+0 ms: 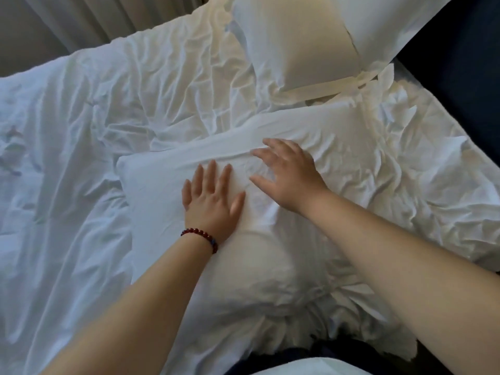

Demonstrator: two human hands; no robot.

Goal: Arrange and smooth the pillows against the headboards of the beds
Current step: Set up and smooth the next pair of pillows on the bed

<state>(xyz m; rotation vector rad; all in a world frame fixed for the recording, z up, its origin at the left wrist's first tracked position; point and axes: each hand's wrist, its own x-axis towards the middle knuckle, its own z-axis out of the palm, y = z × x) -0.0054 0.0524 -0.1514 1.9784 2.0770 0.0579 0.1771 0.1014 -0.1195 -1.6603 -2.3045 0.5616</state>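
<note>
Left grip (209, 201) and right grip (286, 171) both flat, fingers spread, clamping nothing, pressing near pillow (151, 185) lying mid-bed (81, 125); second pillow (292, 36) beside dark headboard (460, 63)

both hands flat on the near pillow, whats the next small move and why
Probably slide the right hand outward to the right across the near pillow while the left hand holds it down: creases bunch around the right hand's fingers, whereas the cloth by the left hand looks smooth.
</note>
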